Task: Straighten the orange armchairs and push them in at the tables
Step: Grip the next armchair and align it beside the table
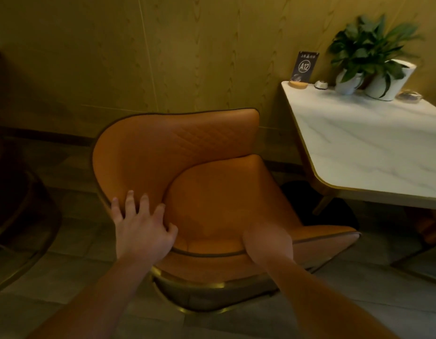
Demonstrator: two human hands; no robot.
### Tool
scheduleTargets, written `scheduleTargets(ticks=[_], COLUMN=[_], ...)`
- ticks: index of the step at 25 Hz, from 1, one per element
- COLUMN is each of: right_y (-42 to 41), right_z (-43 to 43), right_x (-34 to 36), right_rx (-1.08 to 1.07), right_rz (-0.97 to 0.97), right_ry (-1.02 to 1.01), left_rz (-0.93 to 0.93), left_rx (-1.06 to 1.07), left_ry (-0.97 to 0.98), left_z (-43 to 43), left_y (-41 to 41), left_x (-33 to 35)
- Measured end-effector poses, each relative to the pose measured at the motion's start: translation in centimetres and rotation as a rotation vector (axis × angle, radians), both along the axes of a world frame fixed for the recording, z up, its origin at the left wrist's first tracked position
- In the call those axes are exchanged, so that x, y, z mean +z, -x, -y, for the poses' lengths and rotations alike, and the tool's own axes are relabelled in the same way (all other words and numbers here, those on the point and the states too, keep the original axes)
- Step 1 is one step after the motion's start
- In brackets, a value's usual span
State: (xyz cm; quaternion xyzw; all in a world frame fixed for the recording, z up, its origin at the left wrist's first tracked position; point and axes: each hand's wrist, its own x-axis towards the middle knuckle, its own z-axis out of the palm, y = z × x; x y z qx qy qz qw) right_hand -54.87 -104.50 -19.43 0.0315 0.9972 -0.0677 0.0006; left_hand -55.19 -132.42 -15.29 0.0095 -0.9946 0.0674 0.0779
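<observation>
Orange armchair (212, 192): placed at centre frame, angled, beside the marble table (371, 148) at right. Left hand (141, 231): laid on the chair's left wing, fingers spread and nearly straight. Right hand (268, 241): set at the seat's near edge; blurred, fingers hidden, grip cannot be told. Potted plants (368, 57): stood at upper right.

Restaurant dining area: table-number sign "A12" (304, 67) and call bell (320, 84) on a marble table (371, 148).
</observation>
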Motion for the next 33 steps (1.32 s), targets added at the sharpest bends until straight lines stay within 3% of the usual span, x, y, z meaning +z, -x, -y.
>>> scheduleTargets(ticks=[13,19,33], right_y=[11.0,16.1,22.2], right_z=[3.4,4.1,5.1], right_x=[0.2,-0.4,-1.1], right_rx=[-0.076,-0.077,-0.148], right_rz=[-0.051,-0.164,-0.289], right_ry=[0.02,0.033,0.053], left_rz=[0.006,-0.022,-0.034], left_rx=[-0.072,-0.098,-0.181], left_ry=[0.03,0.048,0.023], left_z=[3.0,3.7,4.5], left_y=[13.8,19.9,27.5], left_x=[0.1,-0.1,0.0])
